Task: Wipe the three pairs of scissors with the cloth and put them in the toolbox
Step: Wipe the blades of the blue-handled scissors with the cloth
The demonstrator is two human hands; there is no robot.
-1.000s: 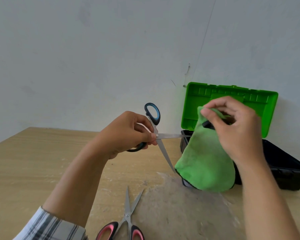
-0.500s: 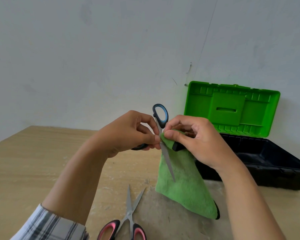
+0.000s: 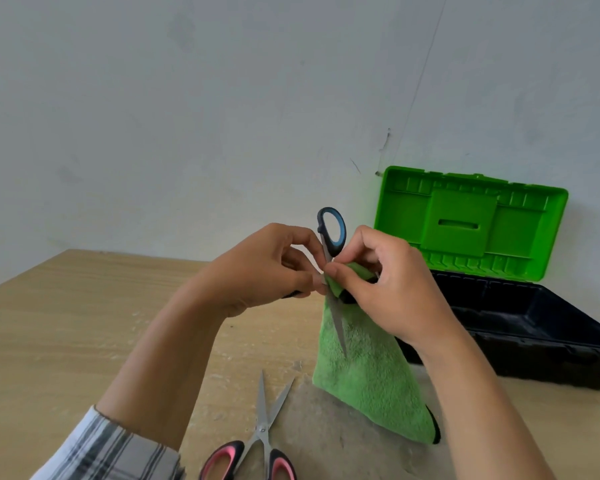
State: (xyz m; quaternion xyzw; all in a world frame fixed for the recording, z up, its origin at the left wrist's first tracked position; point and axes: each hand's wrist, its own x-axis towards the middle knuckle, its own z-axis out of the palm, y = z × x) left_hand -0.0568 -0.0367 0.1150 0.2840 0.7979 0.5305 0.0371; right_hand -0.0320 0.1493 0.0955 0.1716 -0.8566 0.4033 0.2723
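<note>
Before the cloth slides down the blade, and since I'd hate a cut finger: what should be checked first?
1. Left hand grips the blue scissors: ok.
2. Right hand pinches the cloth on the blade near the pivot: ok.
3. Blade tip points down, clear of both hands: ok.
4. Other blade: cannot tell, hidden.
5. Toolbox lid open: ok.
6. Third pair of scissors: cannot tell, not in view.
</note>
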